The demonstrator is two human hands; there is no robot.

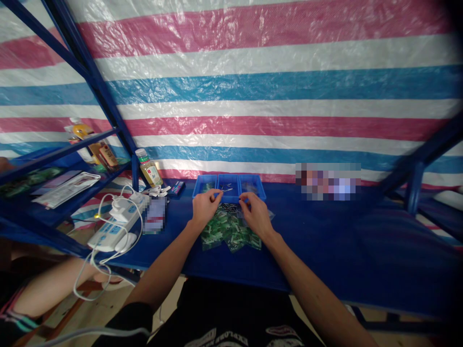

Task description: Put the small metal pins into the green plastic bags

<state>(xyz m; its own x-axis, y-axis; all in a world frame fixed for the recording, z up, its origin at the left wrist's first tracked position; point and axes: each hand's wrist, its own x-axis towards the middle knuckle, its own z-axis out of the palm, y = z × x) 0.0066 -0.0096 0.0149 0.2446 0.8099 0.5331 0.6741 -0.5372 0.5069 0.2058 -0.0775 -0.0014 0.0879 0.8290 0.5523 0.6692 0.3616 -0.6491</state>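
My left hand (207, 208) is closed in a pinch at the front of the middle blue bin (228, 196), and a thin, shiny metal piece (226, 190) shows at its fingertips. Across from it, my right hand (256, 215) has thumb and finger pressed together before the right blue bin (262, 188); what they hold, if anything, is too small to make out. Between my wrists lies a pile of small green plastic packets (231, 233). Small dark pieces (229, 207) lie behind the pile. Some green shows inside the left blue bin (198, 185), and clear plastic in the right one.
To the left are a white power strip (104, 237) with tangled cables, a capped bottle (149, 168) and a small dark blue box (176, 188). A blue metal frame (108, 101) rises there. Another person's arm (54, 284) is at lower left. A striped sheet (253, 91) hangs behind.
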